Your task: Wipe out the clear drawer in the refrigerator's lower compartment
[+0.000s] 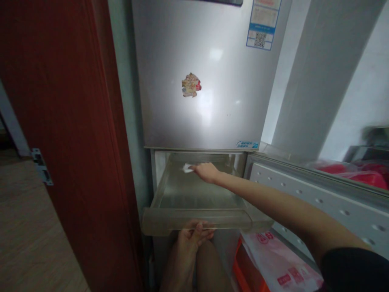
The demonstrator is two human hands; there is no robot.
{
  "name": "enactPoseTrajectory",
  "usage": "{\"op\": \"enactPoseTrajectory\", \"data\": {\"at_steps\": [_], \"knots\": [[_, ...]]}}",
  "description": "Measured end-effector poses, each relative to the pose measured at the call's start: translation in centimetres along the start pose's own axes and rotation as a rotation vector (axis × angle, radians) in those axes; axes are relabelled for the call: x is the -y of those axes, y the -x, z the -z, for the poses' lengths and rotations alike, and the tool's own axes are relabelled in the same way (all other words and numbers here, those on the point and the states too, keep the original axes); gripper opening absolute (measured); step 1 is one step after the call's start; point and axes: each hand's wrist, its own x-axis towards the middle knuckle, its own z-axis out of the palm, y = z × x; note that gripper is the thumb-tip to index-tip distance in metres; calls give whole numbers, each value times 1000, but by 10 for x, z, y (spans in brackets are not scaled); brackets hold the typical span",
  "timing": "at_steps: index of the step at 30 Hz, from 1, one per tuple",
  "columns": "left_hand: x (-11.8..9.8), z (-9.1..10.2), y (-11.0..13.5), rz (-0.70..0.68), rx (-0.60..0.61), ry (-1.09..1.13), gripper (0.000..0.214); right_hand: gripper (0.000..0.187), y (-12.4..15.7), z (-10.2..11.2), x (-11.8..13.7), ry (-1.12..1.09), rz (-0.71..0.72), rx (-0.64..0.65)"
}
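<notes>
A clear plastic freezer drawer (197, 221) is pulled out of the lower compartment of a silver refrigerator (170, 48). My left hand (196, 235) grips the drawer's front from below, its fingers curled behind the translucent edge. Reaching over the drawer, my right hand (206, 172) pinches a small white cloth or tissue (187, 168). That white piece is over the back part of the drawer; whether it touches the bottom I cannot tell.
The lower refrigerator door (304, 194) stands open to the right. Below it are an orange container (247, 267) and a white plastic bag with red print (282, 259). A reddish-brown wooden door (75, 121) is close on the left. Red items (361, 174) in clear plastic lie beyond the open refrigerator door.
</notes>
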Motion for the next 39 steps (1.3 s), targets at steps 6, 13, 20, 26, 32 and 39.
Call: {"op": "enactPoseTrajectory", "data": {"at_steps": [6, 13, 20, 26, 32, 39], "knots": [[7, 8, -9, 48, 6, -18, 54, 44, 15, -48, 20, 63, 475, 96], [4, 5, -6, 57, 8, 16, 53, 45, 25, -53, 17, 47, 748, 143], [10, 6, -9, 29, 17, 37, 51, 46, 28, -46, 33, 206, 789, 109], [13, 9, -7, 20, 23, 24, 48, 45, 22, -33, 50, 230, 667, 200], [5, 6, -3, 9, 50, 20, 46, 46, 3, -18, 68, -12, 347, 121], [8, 9, -4, 2, 67, -5, 48, 42, 9, -20, 77, -184, 638, 241]]}}
